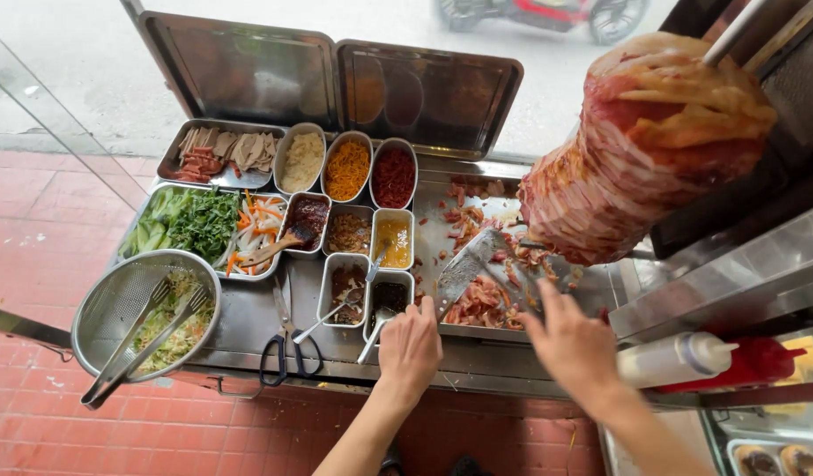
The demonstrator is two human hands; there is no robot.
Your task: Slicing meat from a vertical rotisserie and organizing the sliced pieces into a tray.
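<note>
Left hand (410,346) grips the handle of a long knife (466,267), blade over the shaved meat (482,304) at the tray's (431,238) front edge. Right hand (572,344) apparently steadies a scoop (534,275) below the meat cone (644,145); its grasp is unclear. Gathering appears in hand; the next move calls for a level blade.

Ahead of the hands: red-and-cream banded meat cone (640,141), silver knife (466,269); left, green herbs (190,222), black-handled scissors (281,353).
</note>
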